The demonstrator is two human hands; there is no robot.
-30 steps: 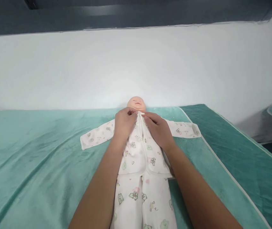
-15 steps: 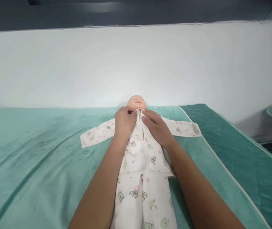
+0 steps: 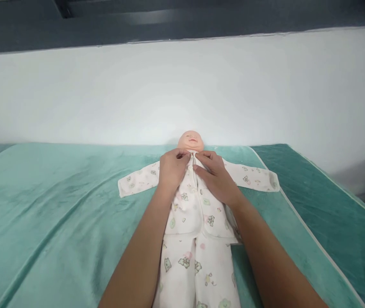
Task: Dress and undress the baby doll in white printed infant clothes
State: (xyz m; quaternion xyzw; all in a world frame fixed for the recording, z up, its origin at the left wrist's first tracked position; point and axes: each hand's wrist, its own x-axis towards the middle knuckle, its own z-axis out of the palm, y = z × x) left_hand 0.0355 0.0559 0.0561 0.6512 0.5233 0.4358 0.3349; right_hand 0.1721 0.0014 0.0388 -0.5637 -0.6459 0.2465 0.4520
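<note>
A baby doll (image 3: 190, 140) lies on its back, its head toward the wall. It wears a white printed baby shirt (image 3: 185, 214), sleeves spread wide, and matching printed pants (image 3: 178, 269). At the neckline my left hand (image 3: 173, 167) pinches the shirt's front edge on the left side of the opening. Opposite it, my right hand (image 3: 214, 173) has thumb and fingertips closed on the other front edge just below the collar. Lower down, the two front edges lie close together along the chest. Whatever fastener sits between my fingertips is too small to make out.
A light green blanket (image 3: 73, 222) with a few folds lies under the doll. Darker green cloth (image 3: 323, 214) shows beyond its pale edging on the right. Behind the doll's head rises a white wall (image 3: 182, 90), with a dark band (image 3: 182, 21) above it.
The view has shifted slightly, so the doll and both hands appear a little further right. My right fingers have drawn in closer to the collar edge, nearer my left fingertips.
</note>
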